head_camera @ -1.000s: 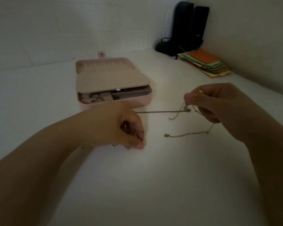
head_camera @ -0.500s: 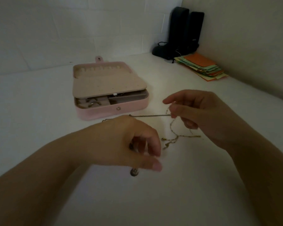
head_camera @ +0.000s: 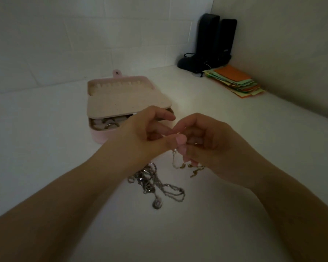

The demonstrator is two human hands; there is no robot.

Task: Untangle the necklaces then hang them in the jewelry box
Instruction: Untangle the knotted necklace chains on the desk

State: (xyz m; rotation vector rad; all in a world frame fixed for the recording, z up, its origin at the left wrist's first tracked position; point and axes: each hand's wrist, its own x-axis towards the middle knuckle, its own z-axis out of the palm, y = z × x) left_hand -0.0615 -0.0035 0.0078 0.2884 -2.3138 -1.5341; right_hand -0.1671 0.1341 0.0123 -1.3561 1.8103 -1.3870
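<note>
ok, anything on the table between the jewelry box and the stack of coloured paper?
Nothing: the head view shows bare white table between the pink jewelry box and the coloured paper stack.

Forearms: both bare to the frame edge; no sleeves in view.
Wrists: no watch, no bracelet.
Left hand: no glove; no ring seen.
Right hand: no glove; short, unpainted nails.
</note>
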